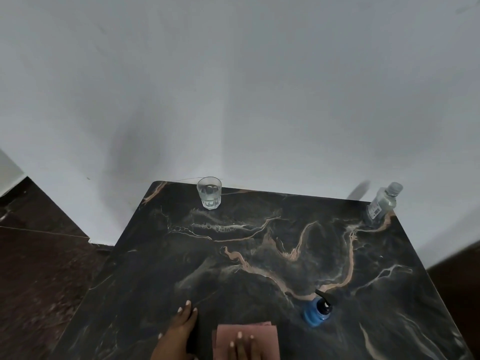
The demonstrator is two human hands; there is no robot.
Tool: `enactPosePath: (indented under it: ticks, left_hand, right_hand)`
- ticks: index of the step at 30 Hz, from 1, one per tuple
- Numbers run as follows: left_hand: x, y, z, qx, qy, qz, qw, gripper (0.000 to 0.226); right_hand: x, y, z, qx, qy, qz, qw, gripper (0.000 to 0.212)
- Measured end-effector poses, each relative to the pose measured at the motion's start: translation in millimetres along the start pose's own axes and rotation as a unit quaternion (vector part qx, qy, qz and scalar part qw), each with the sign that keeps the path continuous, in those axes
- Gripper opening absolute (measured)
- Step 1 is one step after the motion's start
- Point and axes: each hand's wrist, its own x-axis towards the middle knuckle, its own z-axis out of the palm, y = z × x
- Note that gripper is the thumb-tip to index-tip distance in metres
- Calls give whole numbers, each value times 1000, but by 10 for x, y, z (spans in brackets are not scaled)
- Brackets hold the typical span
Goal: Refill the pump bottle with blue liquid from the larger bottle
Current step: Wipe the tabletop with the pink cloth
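- Left hand: flat on the table at the near edge, fingers stretched forward, palm down, holding nothing.
- Right hand: only the fingertips show at the bottom edge, lying spread on a folded pinkish cloth. Pressing on it, not gripping. The cloth lies flat on the dark marbled top, just right of the left hand.
- Pump bottle: stands upright just right of the cloth and apart from it, near the front of the table. Blue body, black pump head with its spout pointing away to the left. Neither hand touches it.
- Handling, pump bottle: looks like small, light plastic, smooth-sided and probably easy to tip. Best to steady the body with one hand and twist the black collar under the pump with the other. The dip tube would likely come out wet, so the cloth is well placed for it.
- Clear bottle: far right corner, well apart from both hands, capped, labelled. Its contents look clear or pale rather than blue, and whether this is the larger supply bottle I cannot tell.
- Handling, clear bottle: thin walls will likely give under a squeeze, so hold mid-body and pour slowly into the narrow neck.
- Glass: far edge, partly filled with clear liquid. Fragile; keep reaches wide of it.
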Motion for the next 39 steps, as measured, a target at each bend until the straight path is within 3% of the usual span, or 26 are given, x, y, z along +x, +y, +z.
enactPosePath:
  ticks: [3, 5, 9, 14, 20, 23, 27, 29, 32, 35, 36, 39]
  left_hand:
    - [56, -42, 35, 6, -10, -6, 1000, 103]
    - [101, -58, 57, 13, -24, -13, 1000, 95]
    - [183, -66, 56, 2, -37, -28, 999, 66]
    - [114, -8, -33, 12, -67, -19, 997, 76]
    - [-10, 92, -168, 18, -81, -13, 996, 95]
    - [49, 65, -131, 27, -76, -14, 997, 94]
    - [172, 11, -63, 49, -70, -23, 996, 79]
    - [210, -27, -28, 48, -58, -22, 997, 76]
    - [221, -66, -2, 57, -56, -17, 997, 88]
    - [216, -74, 1, 51, -45, -14, 998, 92]
    - [209, -66, -9, 49, -43, -12, 998, 93]
    - [171, -33, -51, 40, -49, -6, 998, 98]
  right_hand:
    - [194, 62, 87, 109, -116, 44, 986, 34]
    - [516, 181, 99, 122, -176, 76, 974, 48]
    - [1319, 423, 176, 87, -233, 77, 966, 58]
    - [2080, 647, 302, 102, -286, 48, 952, 57]
    - [1745, 309, 276, 73, -294, 14, 953, 55]
    - [1254, 18, 138, 59, -214, -1, 975, 63]
    - [423, -282, 134, -76, -144, -21, 986, 52]
    - [131, -309, 104, -53, -137, 0, 989, 59]
    - [57, -281, 2, -20, -124, -7, 992, 38]
    - [126, -191, 127, -40, -55, -12, 998, 37]
    - [223, -168, 159, -36, -64, -13, 997, 35]
    - [824, 7, 170, 61, -257, 12, 964, 56]
